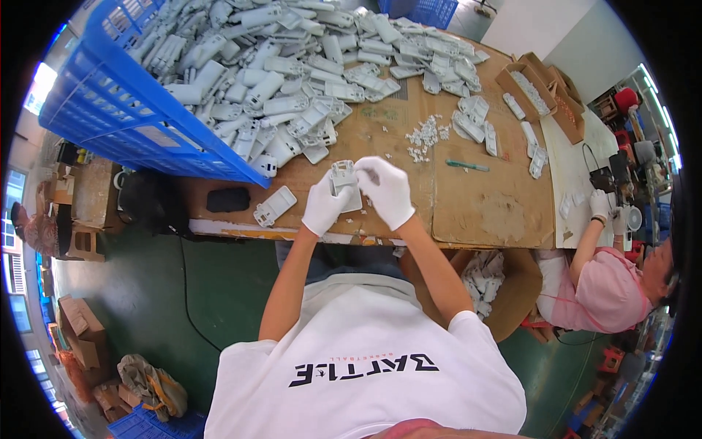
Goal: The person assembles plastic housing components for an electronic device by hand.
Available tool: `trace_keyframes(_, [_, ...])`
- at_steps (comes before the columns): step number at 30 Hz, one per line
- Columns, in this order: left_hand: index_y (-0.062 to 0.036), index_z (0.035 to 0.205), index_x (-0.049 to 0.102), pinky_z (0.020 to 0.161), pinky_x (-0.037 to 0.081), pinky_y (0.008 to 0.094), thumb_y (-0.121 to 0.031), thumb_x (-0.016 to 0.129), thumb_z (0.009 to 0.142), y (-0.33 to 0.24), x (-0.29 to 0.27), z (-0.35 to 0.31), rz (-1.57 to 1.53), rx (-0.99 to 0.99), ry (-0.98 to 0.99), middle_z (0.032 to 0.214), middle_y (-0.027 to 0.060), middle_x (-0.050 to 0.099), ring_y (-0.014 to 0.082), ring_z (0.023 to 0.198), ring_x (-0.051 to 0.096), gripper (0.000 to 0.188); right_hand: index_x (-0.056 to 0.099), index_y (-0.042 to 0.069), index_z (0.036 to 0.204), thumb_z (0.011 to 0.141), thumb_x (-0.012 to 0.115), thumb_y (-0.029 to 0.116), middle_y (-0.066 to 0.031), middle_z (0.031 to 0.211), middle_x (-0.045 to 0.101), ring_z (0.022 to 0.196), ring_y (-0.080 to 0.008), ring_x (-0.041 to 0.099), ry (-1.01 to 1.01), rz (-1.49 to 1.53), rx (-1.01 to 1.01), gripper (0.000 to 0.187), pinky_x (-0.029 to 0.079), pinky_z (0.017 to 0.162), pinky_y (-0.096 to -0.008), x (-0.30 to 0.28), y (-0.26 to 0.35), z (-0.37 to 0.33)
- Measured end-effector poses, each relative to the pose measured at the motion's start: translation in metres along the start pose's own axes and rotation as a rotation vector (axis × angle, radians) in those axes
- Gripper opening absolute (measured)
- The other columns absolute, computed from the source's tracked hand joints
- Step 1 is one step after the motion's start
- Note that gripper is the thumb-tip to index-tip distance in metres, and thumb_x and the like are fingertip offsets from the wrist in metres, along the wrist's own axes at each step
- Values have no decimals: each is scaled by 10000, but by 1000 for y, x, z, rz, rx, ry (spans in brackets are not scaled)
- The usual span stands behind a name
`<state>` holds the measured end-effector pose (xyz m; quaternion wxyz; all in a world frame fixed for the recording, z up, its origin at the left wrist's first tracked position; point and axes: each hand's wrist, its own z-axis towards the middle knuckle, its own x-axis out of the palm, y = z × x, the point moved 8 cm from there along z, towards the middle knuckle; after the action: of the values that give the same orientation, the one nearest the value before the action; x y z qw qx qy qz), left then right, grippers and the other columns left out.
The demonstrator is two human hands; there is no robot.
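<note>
My left hand (324, 208), in a white glove, is closed on a white plastic housing (344, 175) held over the table's near edge. Close against the housing's right side is my right hand (387, 192), also gloved, its fingers curled together. Whatever its fingertips may pinch is too small to make out. Left of my hands, another white housing (276, 206) lies on the cardboard-covered table (482, 208), with a dark oblong item (228, 200) beside it. A heap of similar housings (292, 80) spreads across the far side. Small white pieces (426, 136) lie scattered beyond my right hand.
A tilted blue crate (146, 110) borders the heap at left. A green pen (468, 165) lies to the right, before cardboard boxes (537, 89) of small parts. Under the table edge stands an open carton (521, 285). A co-worker in pink (607, 282) sits at right.
</note>
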<state>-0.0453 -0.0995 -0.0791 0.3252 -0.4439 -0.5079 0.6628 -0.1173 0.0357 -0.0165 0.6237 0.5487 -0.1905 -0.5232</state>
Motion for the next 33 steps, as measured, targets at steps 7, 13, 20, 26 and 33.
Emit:
trace_keyframes(7, [-50,1168,620,726,556,471,-193,669,890,2,-8,-8,118,112,-157,944,252,692,415,930,682,317,671,54,930,861,668,50,-126,872,669,810,-323,675,-54,-172,-320,69,548,719,-384,26,25,-8])
trace_keyframes(13, [-52,991,611,641,529,481,-222,660,910,-10,-12,-21,226,69,-239,799,242,666,423,805,682,194,649,92,888,831,674,78,-76,957,580,911,-302,589,-89,-449,-418,64,515,752,-404,33,54,-9])
trace_keyframes(20, [-76,893,572,581,507,472,-215,673,902,-65,-5,-35,320,111,-263,691,203,618,404,673,658,172,657,63,873,794,730,10,-110,932,578,888,-304,595,-209,-298,-373,120,499,772,-387,-2,67,-20])
trace_keyframes(26, [-107,941,629,594,530,449,-194,697,879,-125,31,-43,420,315,-133,744,145,660,371,682,665,126,641,35,1063,780,760,-64,-87,1006,590,862,-199,622,-222,10,-80,323,528,777,-326,-68,57,-26])
trace_keyframes(33, [-126,1034,654,668,540,419,-149,678,879,-144,76,-59,431,428,73,868,81,630,308,777,664,159,640,-14,1220,983,590,53,-85,961,726,880,-117,661,45,163,157,251,532,779,-284,-96,16,-70])
